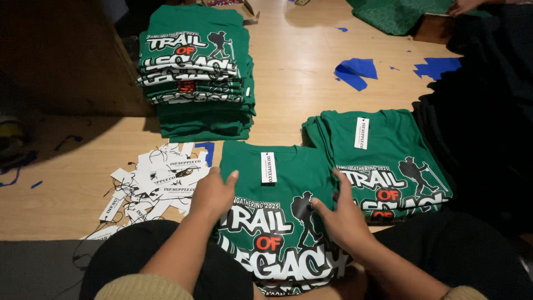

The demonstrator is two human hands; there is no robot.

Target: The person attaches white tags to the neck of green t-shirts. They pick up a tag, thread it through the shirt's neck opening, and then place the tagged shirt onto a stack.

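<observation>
A folded green T-shirt (288, 172) with a white and red print and a white hang tag (268, 167) lies in front of me, partly on my lap. My left hand (212, 194) rests flat on its left edge, fingers spread. On the printed front, toward its right edge, lies my right hand (340, 214), fingers apart. Neither hand grips anything. Just to the right sits a low pile of the same green shirts (388, 155), the top one tagged too.
A tall stack of folded green shirts (197, 72) stands at the back left. Several loose white tags with strings (155, 180) lie on the wooden floor (66, 183) to my left. Blue scraps (355, 71) lie farther back. Another person's hand (463, 6) is at the top right.
</observation>
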